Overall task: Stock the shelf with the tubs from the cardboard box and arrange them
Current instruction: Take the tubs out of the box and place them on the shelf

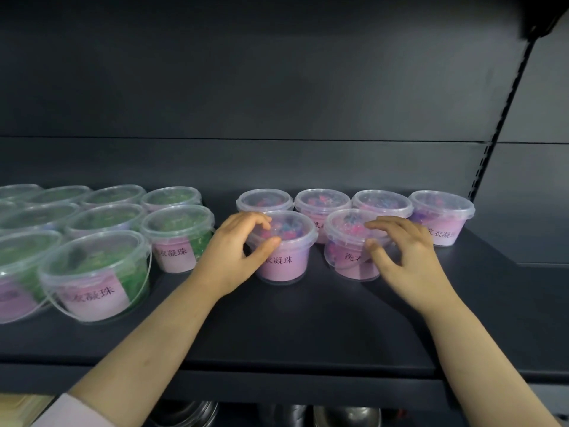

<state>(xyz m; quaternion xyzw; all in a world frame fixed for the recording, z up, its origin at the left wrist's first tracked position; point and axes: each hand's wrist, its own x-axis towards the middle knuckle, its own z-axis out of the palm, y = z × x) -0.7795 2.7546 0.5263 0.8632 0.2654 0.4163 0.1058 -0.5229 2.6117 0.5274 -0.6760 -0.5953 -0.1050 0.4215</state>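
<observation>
With the shelf's (pixel 277 328) back stocked, front edge bare, my left hand (pixel 238 245) gripped one tub (pixel 284 260), my right hand (pixel 403 245) its neighbour (pixel 346 241).

Arms stretched forward, left hand (pixel 238 246) grips the left tub (pixel 288 263), right hand (pixel 405 254) the right tub (pixel 346 257).

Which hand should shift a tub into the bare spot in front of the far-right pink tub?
Right. The right hand grips the right front tub, beside that spot; the left hand holds the farther left front tub.
</observation>
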